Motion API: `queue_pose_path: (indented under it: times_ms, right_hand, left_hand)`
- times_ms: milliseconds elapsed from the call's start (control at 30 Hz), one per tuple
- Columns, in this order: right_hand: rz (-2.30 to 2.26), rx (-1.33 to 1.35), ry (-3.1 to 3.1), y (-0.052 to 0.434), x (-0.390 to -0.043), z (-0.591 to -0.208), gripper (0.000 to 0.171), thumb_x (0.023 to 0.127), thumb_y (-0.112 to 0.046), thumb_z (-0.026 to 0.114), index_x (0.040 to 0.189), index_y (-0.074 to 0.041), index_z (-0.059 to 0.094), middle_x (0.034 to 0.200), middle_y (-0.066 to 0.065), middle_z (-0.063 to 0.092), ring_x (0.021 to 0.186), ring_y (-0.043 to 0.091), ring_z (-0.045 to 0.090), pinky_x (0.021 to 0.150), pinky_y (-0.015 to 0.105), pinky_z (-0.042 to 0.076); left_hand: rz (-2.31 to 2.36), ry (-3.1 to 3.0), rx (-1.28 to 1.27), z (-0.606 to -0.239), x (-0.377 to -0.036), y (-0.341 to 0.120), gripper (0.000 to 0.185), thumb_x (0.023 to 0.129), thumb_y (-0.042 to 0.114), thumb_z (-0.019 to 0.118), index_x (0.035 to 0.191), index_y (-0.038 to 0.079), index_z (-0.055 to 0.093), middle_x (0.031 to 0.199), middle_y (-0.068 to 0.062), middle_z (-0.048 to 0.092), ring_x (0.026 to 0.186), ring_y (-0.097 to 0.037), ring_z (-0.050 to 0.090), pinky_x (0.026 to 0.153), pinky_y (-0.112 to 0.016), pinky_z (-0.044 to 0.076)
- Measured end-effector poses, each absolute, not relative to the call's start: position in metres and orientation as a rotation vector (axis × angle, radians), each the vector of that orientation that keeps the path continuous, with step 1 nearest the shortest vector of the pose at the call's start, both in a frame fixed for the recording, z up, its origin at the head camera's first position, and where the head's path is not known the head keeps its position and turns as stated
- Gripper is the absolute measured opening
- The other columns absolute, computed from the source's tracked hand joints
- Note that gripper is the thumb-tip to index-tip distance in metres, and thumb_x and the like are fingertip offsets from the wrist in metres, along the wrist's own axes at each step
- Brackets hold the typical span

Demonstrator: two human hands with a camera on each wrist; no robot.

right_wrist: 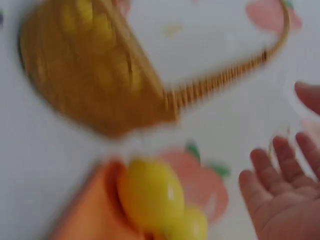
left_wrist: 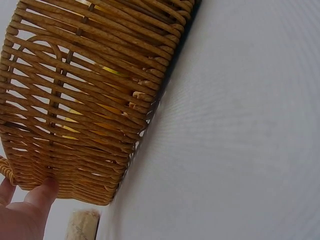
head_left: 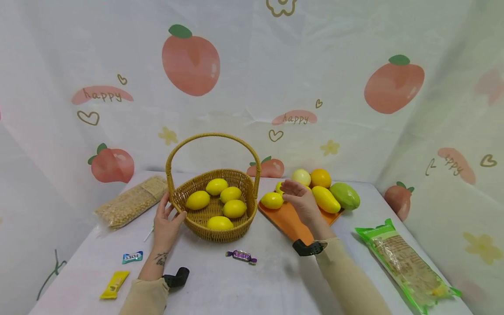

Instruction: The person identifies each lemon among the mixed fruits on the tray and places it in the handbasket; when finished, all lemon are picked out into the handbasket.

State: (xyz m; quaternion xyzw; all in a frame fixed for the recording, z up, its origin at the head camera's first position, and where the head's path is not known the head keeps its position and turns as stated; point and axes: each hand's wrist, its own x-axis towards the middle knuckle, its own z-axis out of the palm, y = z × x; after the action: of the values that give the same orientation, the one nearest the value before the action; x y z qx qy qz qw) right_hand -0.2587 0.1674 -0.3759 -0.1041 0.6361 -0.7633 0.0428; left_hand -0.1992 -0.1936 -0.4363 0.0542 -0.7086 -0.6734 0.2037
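Note:
A woven basket [head_left: 214, 229] with a tall arched handle holds several yellow lemons [head_left: 234, 208]. My left hand [head_left: 167, 216] rests against its left outer wall, fingers fairly straight along the rim; the left wrist view shows my thumb [left_wrist: 44, 194] pressed on the weave of the basket [left_wrist: 90, 100]. My right hand [head_left: 299, 197] hovers open, holding nothing, over an orange board [head_left: 289, 221], just right of a lemon [head_left: 271, 200] lying on it. The blurred right wrist view shows that lemon [right_wrist: 150, 192], the board [right_wrist: 85, 215], the basket [right_wrist: 90, 100] and my spread fingers [right_wrist: 280, 200].
Behind the board lie a pale round fruit [head_left: 301, 176], an orange [head_left: 320, 178], a yellow mango [head_left: 325, 199] and a green mango [head_left: 344, 195]. A grain bag [head_left: 131, 202] lies left, a green packet [head_left: 409, 264] right. Wrapped sweets [head_left: 241, 256] and a yellow sachet [head_left: 114, 284] lie near the front.

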Motion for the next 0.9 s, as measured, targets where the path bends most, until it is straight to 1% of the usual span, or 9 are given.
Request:
queue_pose_path:
  times_ms: [233,333,433,533,633,667,733,833,900]
  right_hand:
    - [-2.404,-0.265,2.027,0.208,-0.297,-0.391,0.045,0.085,0.008,0.055,0.128,0.007,0.043,0.101,-0.010,0.063,0.103,0.009,0.057,0.083,0.015,0.050]
    - [-2.389,-0.178,2.076,0.218,-0.310,-0.394,0.048,0.086,0.005,0.055,0.131,0.008,0.039,0.103,-0.008,0.060,0.102,0.009,0.055,0.083,0.013,0.049]
    - [-2.345,-0.108,2.125,0.224,-0.321,-0.395,0.049,0.088,0.002,0.055,0.134,0.007,0.037,0.107,-0.005,0.056,0.102,0.008,0.052,0.084,0.012,0.047]
    - [-2.350,-0.097,2.116,0.229,-0.328,-0.395,0.038,0.087,0.000,0.057,0.124,-0.003,0.049,0.108,-0.001,0.055,0.101,0.009,0.051,0.084,0.012,0.046]
    - [-2.372,-0.114,2.082,0.232,-0.333,-0.395,0.034,0.086,0.000,0.059,0.117,-0.010,0.053,0.106,-0.002,0.056,0.101,0.010,0.052,0.084,0.013,0.047]
    - [-2.371,-0.113,2.081,0.233,-0.334,-0.396,0.033,0.085,0.000,0.060,0.116,-0.012,0.053,0.106,-0.002,0.056,0.101,0.010,0.052,0.084,0.013,0.048]
    - [-2.352,-0.101,2.094,0.234,-0.335,-0.397,0.042,0.085,-0.001,0.060,0.125,-0.005,0.049,0.108,-0.002,0.056,0.102,0.011,0.051,0.083,0.013,0.048]
    - [-2.276,-0.049,2.147,0.237,-0.339,-0.400,0.056,0.085,-0.001,0.061,0.136,0.003,0.038,0.120,0.009,0.052,0.107,0.014,0.049,0.083,0.011,0.047]
    - [-2.200,-0.009,2.191,0.238,-0.342,-0.402,0.059,0.086,-0.002,0.060,0.138,0.005,0.034,0.130,0.016,0.047,0.113,0.017,0.046,0.087,0.013,0.046]
  left_hand:
    - [-1.879,-1.984,0.157,-0.437,-0.199,-0.194,0.078,0.083,-0.010,0.056,0.148,0.012,0.020,0.152,-0.010,0.019,0.130,-0.035,0.033,0.104,-0.051,0.033]
    - [-1.866,-2.000,0.162,-0.438,-0.198,-0.194,0.077,0.083,-0.009,0.056,0.148,0.012,0.021,0.152,-0.009,0.021,0.130,-0.034,0.034,0.103,-0.047,0.035]
    - [-1.848,-2.015,0.165,-0.439,-0.198,-0.194,0.076,0.083,-0.009,0.056,0.148,0.011,0.022,0.152,-0.009,0.022,0.129,-0.034,0.035,0.101,-0.037,0.038]
    - [-1.836,-2.019,0.157,-0.440,-0.198,-0.194,0.076,0.082,-0.009,0.056,0.147,0.011,0.023,0.151,-0.009,0.022,0.129,-0.035,0.035,0.100,-0.036,0.039]
    - [-1.832,-2.018,0.149,-0.441,-0.199,-0.194,0.076,0.082,-0.009,0.056,0.147,0.010,0.022,0.151,-0.009,0.022,0.129,-0.035,0.035,0.099,-0.038,0.037]
    - [-1.832,-2.016,0.145,-0.440,-0.199,-0.194,0.076,0.082,-0.009,0.056,0.147,0.010,0.022,0.151,-0.009,0.022,0.129,-0.035,0.035,0.099,-0.035,0.038]
    - [-1.831,-2.010,0.138,-0.440,-0.199,-0.195,0.076,0.082,-0.009,0.056,0.147,0.010,0.023,0.151,-0.010,0.022,0.129,-0.035,0.035,0.097,-0.025,0.041]
    - [-1.824,-2.001,0.124,-0.439,-0.199,-0.195,0.076,0.082,-0.009,0.056,0.147,0.010,0.023,0.151,-0.010,0.023,0.128,-0.036,0.035,0.090,-0.008,0.041]
    - [-1.818,-1.998,0.115,-0.439,-0.199,-0.194,0.076,0.082,-0.009,0.056,0.147,0.011,0.024,0.151,-0.009,0.023,0.128,-0.036,0.036,0.086,-0.004,0.040]
